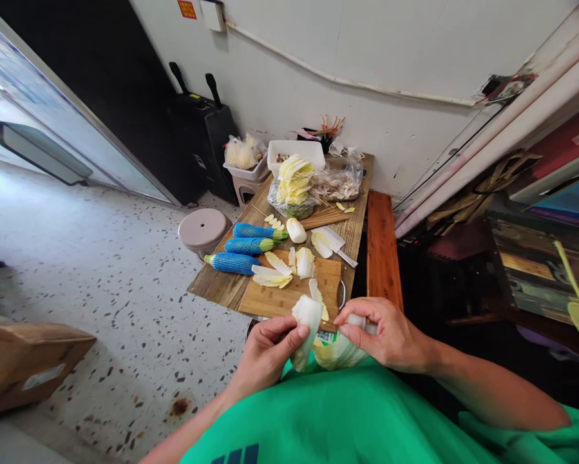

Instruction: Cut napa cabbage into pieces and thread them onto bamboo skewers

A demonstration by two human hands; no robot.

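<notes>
Cabbage leaf is pinched between the thumb and fingers of the left hand, held up in front of the near edge of the cutting board. Opposite it, the right hand has its thumb and forefinger tips drawn close together, with a pale piece of cabbage beside them; whether they grip it, or something thinner, cannot be told. Below the hands, more cabbage shows against the green shirt.

Loose leaves lie on the board, which rests on a wooden table. Three zucchini in blue netting lie to the left, partly beside the board. Beyond the board are a cabbage heart and a cleaver, its blade partly under another leaf. Farther back, skewers lie near a stack of yellow leaves, with a white tub and a clear bag behind. A round stool stands left of the table.
</notes>
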